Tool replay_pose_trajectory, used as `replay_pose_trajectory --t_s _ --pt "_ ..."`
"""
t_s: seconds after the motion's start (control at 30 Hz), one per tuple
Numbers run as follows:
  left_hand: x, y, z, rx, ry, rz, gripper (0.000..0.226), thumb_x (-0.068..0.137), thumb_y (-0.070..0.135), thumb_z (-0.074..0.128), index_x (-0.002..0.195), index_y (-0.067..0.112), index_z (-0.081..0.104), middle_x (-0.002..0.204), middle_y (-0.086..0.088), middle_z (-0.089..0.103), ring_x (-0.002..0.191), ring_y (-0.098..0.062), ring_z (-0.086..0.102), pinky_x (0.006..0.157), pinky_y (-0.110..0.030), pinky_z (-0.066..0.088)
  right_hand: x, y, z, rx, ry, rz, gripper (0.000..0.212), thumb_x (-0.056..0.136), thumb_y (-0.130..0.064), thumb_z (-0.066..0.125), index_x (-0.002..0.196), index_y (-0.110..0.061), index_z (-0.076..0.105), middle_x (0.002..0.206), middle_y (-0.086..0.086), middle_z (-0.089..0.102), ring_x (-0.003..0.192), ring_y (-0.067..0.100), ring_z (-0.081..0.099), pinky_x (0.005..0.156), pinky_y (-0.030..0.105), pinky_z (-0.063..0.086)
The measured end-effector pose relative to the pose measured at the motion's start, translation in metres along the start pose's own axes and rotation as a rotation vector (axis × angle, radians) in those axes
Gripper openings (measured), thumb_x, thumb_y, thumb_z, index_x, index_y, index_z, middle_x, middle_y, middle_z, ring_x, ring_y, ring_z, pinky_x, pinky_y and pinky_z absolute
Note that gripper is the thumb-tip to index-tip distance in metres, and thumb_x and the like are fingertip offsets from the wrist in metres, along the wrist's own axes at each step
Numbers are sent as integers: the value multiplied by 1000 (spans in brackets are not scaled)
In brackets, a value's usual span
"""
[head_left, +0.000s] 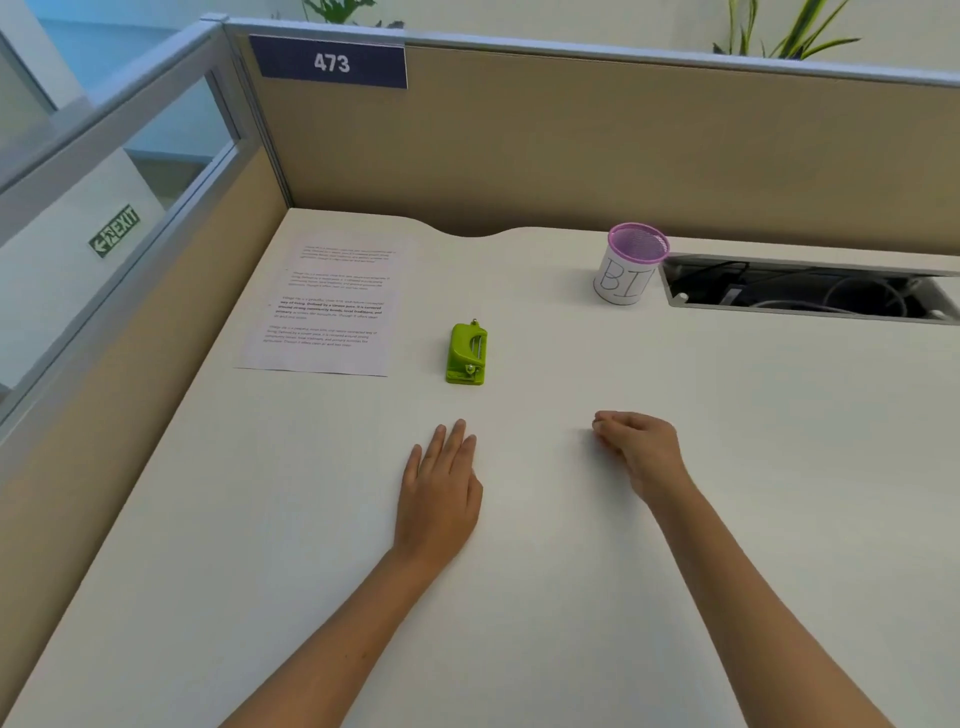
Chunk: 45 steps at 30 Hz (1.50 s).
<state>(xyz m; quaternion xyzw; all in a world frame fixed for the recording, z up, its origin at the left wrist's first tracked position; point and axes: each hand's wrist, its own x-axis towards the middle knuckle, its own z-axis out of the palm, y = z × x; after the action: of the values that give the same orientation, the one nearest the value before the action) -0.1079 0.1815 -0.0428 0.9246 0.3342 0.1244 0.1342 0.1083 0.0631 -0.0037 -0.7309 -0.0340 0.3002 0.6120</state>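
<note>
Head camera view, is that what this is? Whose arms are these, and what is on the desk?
Yes. No machine here: a person wears one camera on the head, looking forward and down, so the arms are their own. The left hand lies flat on the white desk, fingers straight. The right hand is loosely curled, with nothing visible in it. Just beyond the left hand sits a green hole punch; farther left lies a printed sheet; at the back right stands a white cup with a purple rim.
</note>
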Motion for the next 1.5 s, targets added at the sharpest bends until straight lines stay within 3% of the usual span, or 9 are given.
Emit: replay_pose_trajectory --t_s 0.13,0.43,0.6,0.73,0.87,0.97,1.13,1.3,1.5 --pt "12 19 9 6 -11 29 45 90 16 48 134 10 51 147 -7 44 138 -26 38 110 -47 32 10 -20 -20 517 -60 319 8 83 9 63 89 6 67 82 13 68 78 19 66 58 19 58" --pt "66 67 33 52 -50 59 48 90 20 43 137 12 48 150 -3 40 139 -23 36 112 -45 29 68 -93 -42 678 -218 344 12 92 5 51 85 1 60 78 11 59 74 16 59 49 16 55" --pt "95 74 38 62 -77 38 52 91 19 36 143 14 40 154 0 33 143 -21 28 115 -43 22 130 -172 -42 390 -109 12 10 84 10 61 80 2 64 52 3 69 54 10 66 54 15 55" --pt "100 75 40 51 -39 26 52 88 18 38 139 15 46 150 1 39 140 -20 33 113 -44 27 178 -206 -34 -250 6 -310 12 78 4 65 73 -5 70 79 11 72 76 21 67 81 30 58" --pt "101 76 40 54 -12 29 50 86 17 44 135 14 52 146 1 46 136 -20 41 109 -45 33 204 -219 -19 -874 35 -614 21 79 1 57 86 -4 75 92 12 74 85 26 65 78 28 52" --pt "101 77 40 47 -19 23 50 87 17 43 136 15 50 148 2 43 138 -19 38 110 -45 32 213 -223 -9 -1106 -7 -731 21 79 2 56 87 -1 75 92 17 74 92 35 65 77 32 53" --pt "101 76 39 42 -37 20 51 89 18 39 140 16 46 151 4 38 141 -17 32 113 -43 27 213 -225 -4 -1119 38 -798 26 77 5 52 84 -1 76 89 18 74 86 37 64 71 31 50" --pt "102 76 39 32 -51 22 53 89 18 36 142 16 43 152 3 35 142 -17 29 115 -42 25 176 -197 -7 -771 176 -906 18 83 -13 59 79 -1 72 77 15 73 75 31 65 71 35 49" --pt "101 76 39 33 -75 20 55 89 18 31 143 17 39 155 3 31 144 -16 24 116 -41 20 95 -95 -7 -686 -109 -921 7 82 -6 68 79 -4 74 75 14 71 68 28 64 68 38 52"
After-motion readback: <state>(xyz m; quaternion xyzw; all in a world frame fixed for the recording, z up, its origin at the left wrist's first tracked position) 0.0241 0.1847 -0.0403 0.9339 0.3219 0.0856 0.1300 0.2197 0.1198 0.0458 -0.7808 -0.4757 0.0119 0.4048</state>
